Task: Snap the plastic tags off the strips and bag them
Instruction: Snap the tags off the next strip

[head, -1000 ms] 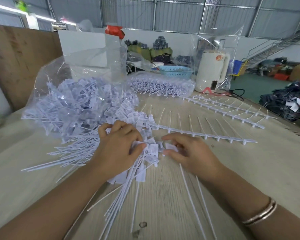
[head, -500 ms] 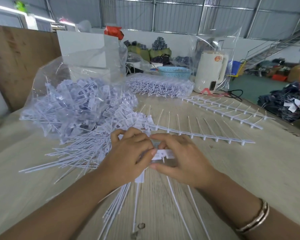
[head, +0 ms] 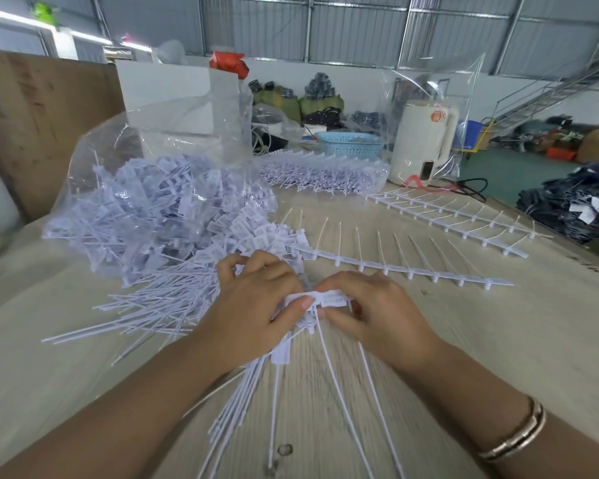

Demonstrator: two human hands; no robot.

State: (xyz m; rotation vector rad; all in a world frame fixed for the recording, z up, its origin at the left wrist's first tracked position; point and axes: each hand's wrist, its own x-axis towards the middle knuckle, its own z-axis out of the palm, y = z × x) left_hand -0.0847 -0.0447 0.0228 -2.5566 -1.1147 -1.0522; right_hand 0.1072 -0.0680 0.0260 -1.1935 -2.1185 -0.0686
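On the pale wooden table (head: 498,340) in the warehouse, my hands have barely moved since half a second ago. The left hand (head: 256,305) and right hand (head: 370,312) both pinch one white tag (head: 329,299), fingers curled tight. A spent strip (head: 395,267) lies beyond; the clear bag (head: 153,202) of tags sits left.

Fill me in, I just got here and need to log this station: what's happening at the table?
A person is snapping white tags off strips. Both hands, left hand and right hand, pinch a tag between them over the table. A bundle of loose tags lies under the left hand. A clear bag of tags lies on the left. Stripped strips lie beyond the hands.
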